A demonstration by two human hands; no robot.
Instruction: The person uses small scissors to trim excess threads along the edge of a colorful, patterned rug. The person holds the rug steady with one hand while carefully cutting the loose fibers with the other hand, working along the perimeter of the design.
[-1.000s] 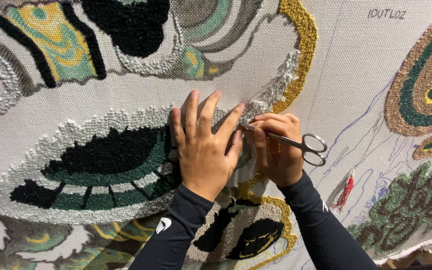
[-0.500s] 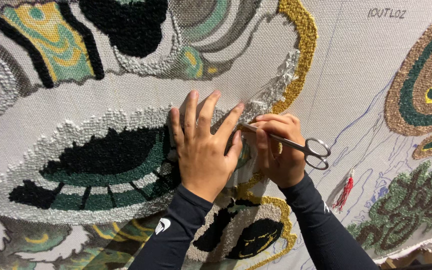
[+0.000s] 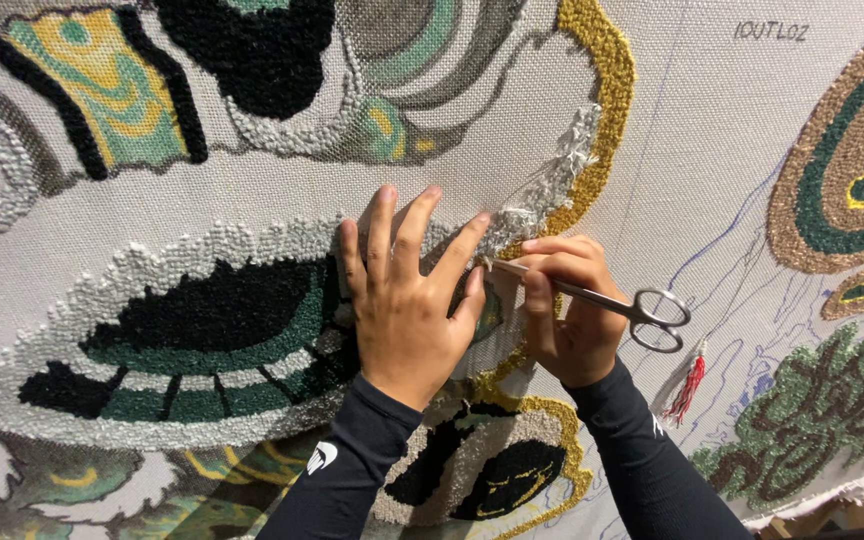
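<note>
Two hands are laid on a tufted rug [image 3: 252, 210] that fills the frame. The left hand [image 3: 407, 310], at centre, is pressed flat on the pile with its fingers spread apart, apparently so that the cloth is held steady and taut beside the working spot. The right hand [image 3: 567, 310], just right of centre, is closed around a pair of scissors [image 3: 592, 297]; the shank is pinched under curled fingers, while the ring handles stick out free to the right, so the tool seems to be gripped short for fine control. Whether the blades are parted cannot be told, as the tips are too small. The tips are brought to the grey loops [image 3: 552, 185] just beyond the left forefinger, where a ragged grey strip runs up toward a gold band [image 3: 607, 90] at upper centre. A red tassel [image 3: 687, 385] hangs below the handles. Bare backing with blue drawn lines [image 3: 732, 230] is seen at right.
</note>
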